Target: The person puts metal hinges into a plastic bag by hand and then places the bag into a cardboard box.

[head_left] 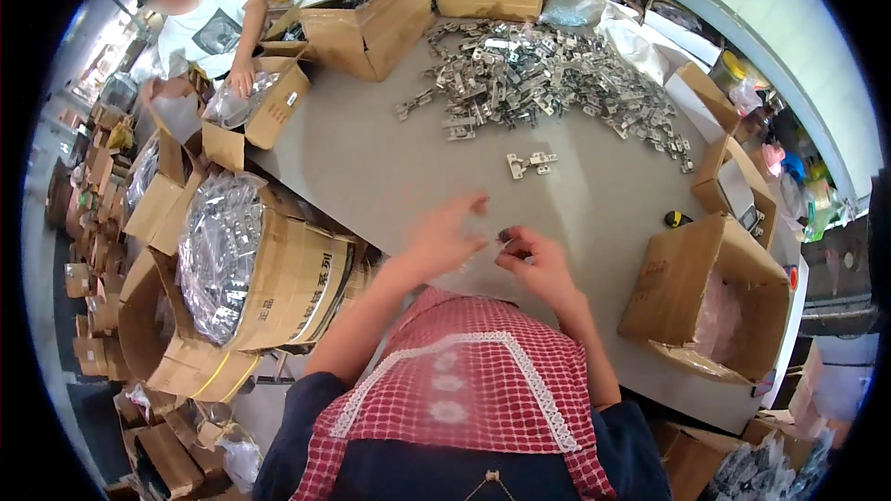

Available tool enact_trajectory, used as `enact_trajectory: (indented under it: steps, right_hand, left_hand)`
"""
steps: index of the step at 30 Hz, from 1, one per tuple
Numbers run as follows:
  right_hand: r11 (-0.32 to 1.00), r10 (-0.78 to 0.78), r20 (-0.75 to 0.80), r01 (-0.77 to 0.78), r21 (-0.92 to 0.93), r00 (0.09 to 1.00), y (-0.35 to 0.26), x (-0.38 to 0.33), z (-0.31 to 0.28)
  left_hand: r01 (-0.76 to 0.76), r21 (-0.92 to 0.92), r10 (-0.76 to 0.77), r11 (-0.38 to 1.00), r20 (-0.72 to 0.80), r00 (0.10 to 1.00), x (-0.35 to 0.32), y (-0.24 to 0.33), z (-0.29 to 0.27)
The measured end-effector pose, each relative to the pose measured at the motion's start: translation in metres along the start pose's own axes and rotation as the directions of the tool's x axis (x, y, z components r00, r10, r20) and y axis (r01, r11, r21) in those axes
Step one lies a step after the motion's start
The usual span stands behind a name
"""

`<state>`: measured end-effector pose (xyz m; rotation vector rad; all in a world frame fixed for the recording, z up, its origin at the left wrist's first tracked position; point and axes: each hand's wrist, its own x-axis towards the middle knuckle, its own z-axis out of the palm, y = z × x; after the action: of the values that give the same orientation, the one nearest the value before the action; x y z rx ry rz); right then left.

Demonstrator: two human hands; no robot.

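In front of my apron, over the near edge of the grey table (371, 167), both hands are close together. My left hand (441, 243) is smeared by motion, its fingers spread apart, with no held thing visible. The fingers of my right hand (540, 267) are pinched together; a small dark spot shows at their tips, too small to name. Something thin and see-through seems to lie between the hands. Just beyond them rests a single metal cabinet hinge (532, 164). Farther back spreads a large heap of similar hinges (529, 74).
An open cardboard box (668, 288) stands at the right, near a black and yellow tape measure (677, 219). On the left, a large carton (288, 278) holds a plastic bag of metal parts (221, 250). At the far left a person (209, 23) reaches into a box (278, 111).
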<state>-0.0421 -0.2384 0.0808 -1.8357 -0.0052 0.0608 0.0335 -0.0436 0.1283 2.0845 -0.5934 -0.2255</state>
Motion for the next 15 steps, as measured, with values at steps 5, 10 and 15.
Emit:
enact_trajectory:
  steps: [5, 10, 15]
  right_hand:
    - [0.976, 0.149, 0.197, -0.177, 0.130, 0.969, -0.012, 0.001, -0.006]
    - [0.958, 0.183, 0.284, -0.236, 0.165, 0.941, -0.014, 0.001, -0.008]
    - [0.973, 0.187, 0.102, -0.199, 0.116, 0.977, -0.003, 0.002, 0.000]
  left_hand:
    - [0.150, 0.005, -0.150, 0.989, 0.114, 0.982, -0.003, -0.007, 0.012]
    - [-0.271, 0.376, 0.318, 0.886, -0.067, 0.946, 0.001, -0.005, 0.024]
    - [-0.209, 0.599, 0.348, 0.773, -0.123, 0.929, -0.012, 0.013, 0.024]
